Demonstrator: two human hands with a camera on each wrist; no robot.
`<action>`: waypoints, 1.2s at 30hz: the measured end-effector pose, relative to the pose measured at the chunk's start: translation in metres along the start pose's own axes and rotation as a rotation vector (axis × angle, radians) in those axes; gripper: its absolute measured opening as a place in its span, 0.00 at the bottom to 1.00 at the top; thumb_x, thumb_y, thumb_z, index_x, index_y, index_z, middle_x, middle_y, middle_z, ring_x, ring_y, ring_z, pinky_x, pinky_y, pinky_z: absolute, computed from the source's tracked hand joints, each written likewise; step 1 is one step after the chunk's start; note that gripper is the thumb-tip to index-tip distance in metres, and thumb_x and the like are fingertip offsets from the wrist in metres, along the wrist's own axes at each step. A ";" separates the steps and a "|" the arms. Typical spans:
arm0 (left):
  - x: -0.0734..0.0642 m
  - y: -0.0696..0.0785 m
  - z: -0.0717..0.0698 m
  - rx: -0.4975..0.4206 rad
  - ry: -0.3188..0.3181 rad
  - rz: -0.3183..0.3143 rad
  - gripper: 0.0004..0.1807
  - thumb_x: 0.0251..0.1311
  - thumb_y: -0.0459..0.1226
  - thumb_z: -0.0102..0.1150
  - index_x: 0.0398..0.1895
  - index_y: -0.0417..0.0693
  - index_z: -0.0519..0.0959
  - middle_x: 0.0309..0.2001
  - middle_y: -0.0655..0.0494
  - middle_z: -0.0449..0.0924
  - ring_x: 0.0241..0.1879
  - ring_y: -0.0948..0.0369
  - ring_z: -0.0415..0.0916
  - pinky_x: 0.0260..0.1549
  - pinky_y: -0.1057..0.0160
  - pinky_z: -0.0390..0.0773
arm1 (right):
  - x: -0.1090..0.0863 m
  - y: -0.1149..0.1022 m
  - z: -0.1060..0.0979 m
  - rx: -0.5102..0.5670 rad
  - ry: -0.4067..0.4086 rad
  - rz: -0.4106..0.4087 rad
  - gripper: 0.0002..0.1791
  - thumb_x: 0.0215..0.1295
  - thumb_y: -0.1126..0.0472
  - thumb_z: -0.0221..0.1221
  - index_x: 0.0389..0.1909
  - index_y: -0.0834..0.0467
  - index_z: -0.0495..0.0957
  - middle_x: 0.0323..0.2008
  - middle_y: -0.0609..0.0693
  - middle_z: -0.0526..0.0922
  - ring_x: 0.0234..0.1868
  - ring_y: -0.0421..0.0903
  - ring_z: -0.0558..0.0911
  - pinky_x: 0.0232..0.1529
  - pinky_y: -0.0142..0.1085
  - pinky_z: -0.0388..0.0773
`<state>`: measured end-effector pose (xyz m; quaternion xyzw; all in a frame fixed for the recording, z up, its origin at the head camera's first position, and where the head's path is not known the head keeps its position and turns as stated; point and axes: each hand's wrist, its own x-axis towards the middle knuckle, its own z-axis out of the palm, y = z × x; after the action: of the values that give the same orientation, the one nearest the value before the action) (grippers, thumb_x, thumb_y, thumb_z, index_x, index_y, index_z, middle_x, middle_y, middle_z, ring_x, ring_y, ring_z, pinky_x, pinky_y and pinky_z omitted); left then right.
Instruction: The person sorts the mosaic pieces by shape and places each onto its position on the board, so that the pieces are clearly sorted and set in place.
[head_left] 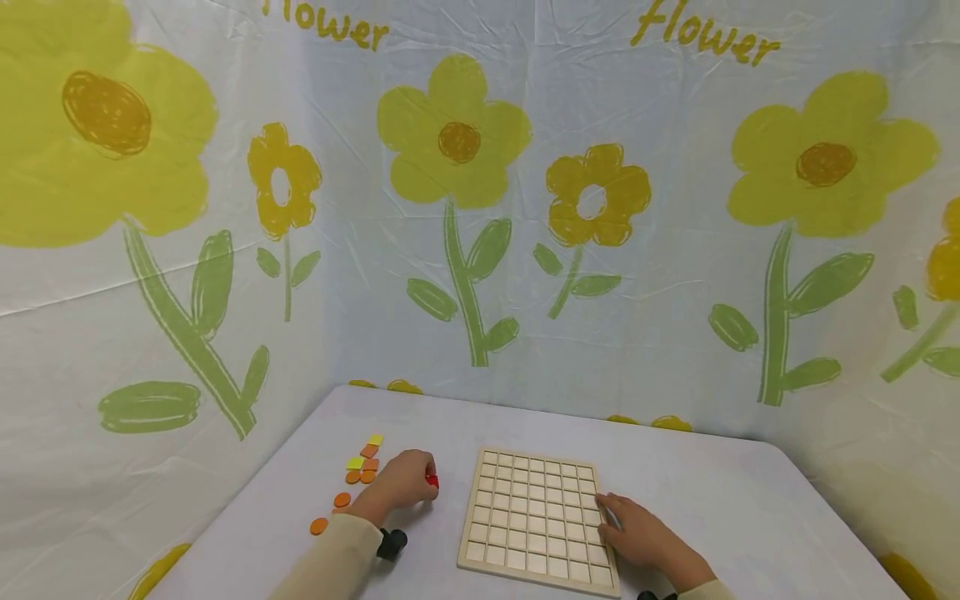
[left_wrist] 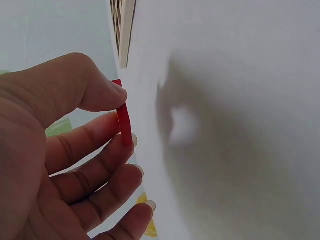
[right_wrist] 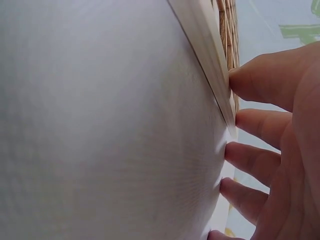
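Note:
My left hand (head_left: 401, 483) is raised over the table left of the wooden grid board. Between thumb and fingers it pinches a thin red piece (left_wrist: 125, 122), seen edge-on in the left wrist view; its full outline does not show. The pale wooden board (head_left: 517, 506), with rows of square cells, lies flat at the middle of the table. At its right edge is my right hand (head_left: 641, 533). In the right wrist view, the thumb and forefinger of this hand (right_wrist: 305, 125) touch the board's side, and the other fingertips reach down to the tabletop.
Left of my left hand lie loose flat pieces: orange discs (head_left: 342, 500), yellow squares (head_left: 356, 462) and orange pieces (head_left: 371, 464). Some sit close together, partly behind the forearm. A flower-printed cloth (head_left: 660, 317) hangs behind the white table (head_left: 697, 479) and along its sides.

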<state>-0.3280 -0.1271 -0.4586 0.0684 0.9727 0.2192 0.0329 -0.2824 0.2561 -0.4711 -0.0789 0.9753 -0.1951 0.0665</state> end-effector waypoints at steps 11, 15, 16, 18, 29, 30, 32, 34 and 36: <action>0.008 0.016 0.009 -0.014 0.013 0.073 0.09 0.49 0.38 0.68 0.30 0.49 0.76 0.26 0.57 0.72 0.28 0.59 0.69 0.29 0.62 0.72 | 0.000 0.002 0.001 0.012 -0.002 -0.003 0.28 0.65 0.53 0.57 0.65 0.59 0.69 0.65 0.66 0.69 0.66 0.68 0.66 0.63 0.62 0.62; 0.010 0.021 0.010 -0.037 0.007 0.102 0.09 0.49 0.37 0.68 0.32 0.47 0.77 0.28 0.56 0.73 0.29 0.59 0.69 0.30 0.61 0.73 | -0.001 0.001 0.000 0.015 0.001 -0.007 0.28 0.65 0.53 0.57 0.65 0.59 0.69 0.65 0.66 0.69 0.66 0.68 0.66 0.63 0.62 0.62; 0.011 0.022 0.011 -0.039 0.005 0.109 0.09 0.50 0.37 0.67 0.32 0.47 0.77 0.28 0.57 0.73 0.29 0.59 0.69 0.31 0.61 0.73 | -0.001 0.001 -0.001 0.017 0.002 -0.013 0.28 0.66 0.53 0.57 0.65 0.59 0.69 0.65 0.66 0.69 0.66 0.67 0.66 0.63 0.62 0.62; 0.014 0.024 0.013 -0.048 0.000 0.119 0.09 0.50 0.37 0.67 0.33 0.46 0.78 0.28 0.57 0.73 0.30 0.59 0.69 0.31 0.61 0.73 | -0.002 0.001 -0.002 0.021 0.004 -0.027 0.28 0.66 0.54 0.57 0.65 0.60 0.70 0.65 0.66 0.70 0.66 0.67 0.67 0.63 0.61 0.62; 0.026 0.034 0.024 -0.067 -0.011 0.177 0.07 0.49 0.36 0.66 0.30 0.49 0.77 0.28 0.59 0.73 0.29 0.61 0.69 0.29 0.62 0.71 | -0.002 0.002 -0.003 0.039 -0.005 -0.037 0.28 0.66 0.54 0.56 0.65 0.60 0.69 0.65 0.66 0.69 0.66 0.67 0.67 0.63 0.61 0.62; 0.026 0.035 0.024 -0.067 -0.011 0.182 0.07 0.49 0.35 0.66 0.30 0.49 0.77 0.28 0.59 0.73 0.29 0.61 0.69 0.29 0.63 0.71 | -0.003 0.001 -0.003 0.040 -0.005 -0.037 0.28 0.66 0.54 0.56 0.65 0.60 0.69 0.65 0.66 0.69 0.66 0.67 0.67 0.63 0.61 0.62; 0.026 0.038 0.023 -0.066 -0.011 0.191 0.07 0.49 0.35 0.66 0.29 0.49 0.77 0.28 0.59 0.72 0.29 0.61 0.69 0.29 0.63 0.71 | -0.003 0.001 -0.003 0.040 -0.003 -0.036 0.28 0.66 0.54 0.56 0.65 0.60 0.69 0.64 0.66 0.69 0.66 0.67 0.67 0.63 0.61 0.62; 0.025 0.041 0.023 -0.078 -0.020 0.186 0.07 0.49 0.34 0.66 0.30 0.49 0.77 0.28 0.59 0.72 0.29 0.61 0.69 0.28 0.63 0.71 | -0.003 0.001 -0.003 0.041 -0.003 -0.035 0.28 0.66 0.54 0.57 0.65 0.60 0.69 0.64 0.66 0.69 0.66 0.67 0.67 0.63 0.61 0.62; 0.025 0.044 0.023 -0.082 -0.023 0.187 0.06 0.49 0.34 0.65 0.30 0.48 0.77 0.29 0.58 0.72 0.29 0.61 0.69 0.27 0.63 0.71 | -0.003 0.001 -0.003 0.040 -0.004 -0.032 0.28 0.66 0.54 0.57 0.65 0.60 0.69 0.64 0.66 0.69 0.66 0.67 0.67 0.63 0.61 0.62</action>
<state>-0.3452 -0.0743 -0.4611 0.1602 0.9518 0.2604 0.0265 -0.2799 0.2582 -0.4683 -0.0934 0.9698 -0.2153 0.0667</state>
